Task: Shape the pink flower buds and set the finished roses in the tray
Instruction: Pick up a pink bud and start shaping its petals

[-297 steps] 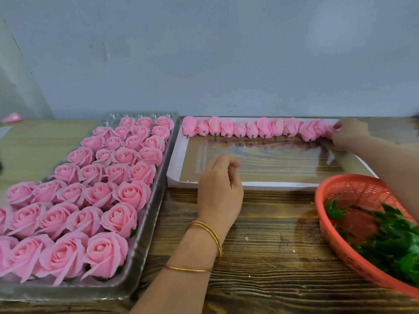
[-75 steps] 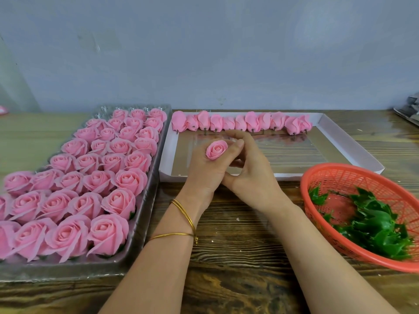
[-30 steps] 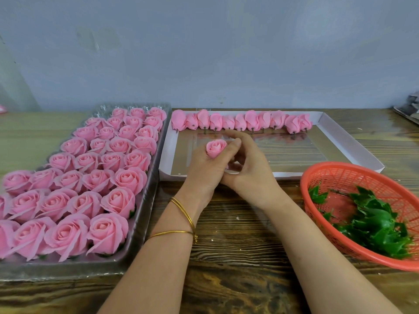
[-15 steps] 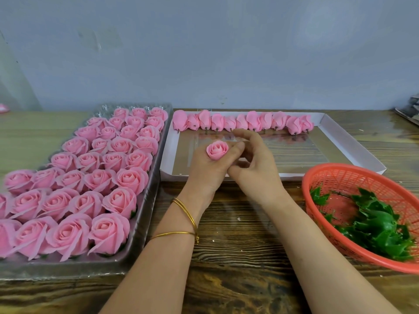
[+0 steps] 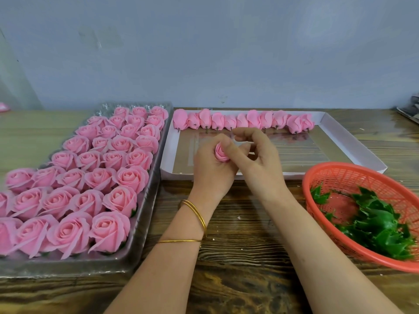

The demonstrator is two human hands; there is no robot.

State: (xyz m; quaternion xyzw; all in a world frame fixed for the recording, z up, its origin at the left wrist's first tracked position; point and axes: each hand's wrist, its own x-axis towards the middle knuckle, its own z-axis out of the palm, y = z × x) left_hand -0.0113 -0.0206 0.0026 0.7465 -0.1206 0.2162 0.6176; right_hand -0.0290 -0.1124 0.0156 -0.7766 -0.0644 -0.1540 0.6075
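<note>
Over the wooden bench (image 5: pixel 238 225), the left hand (image 5: pixel 212 173) curls its fingers (image 5: pixel 218 139) round the pink bud (image 5: pixel 221 153), face up, while the right hand (image 5: pixel 260 164), fingers loosely curled, sets its thumb against the bud's right side; the tray (image 5: pixel 148 200) of finished roses (image 5: pixel 108 232) lies left, nearer the left hand

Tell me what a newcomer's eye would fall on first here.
The mass of finished pink roses filling the clear tray on the left. Next, at centre, the left hand gripping a small pink bud, the right hand close beside it. At right, an orange basket of green leaves.
</note>
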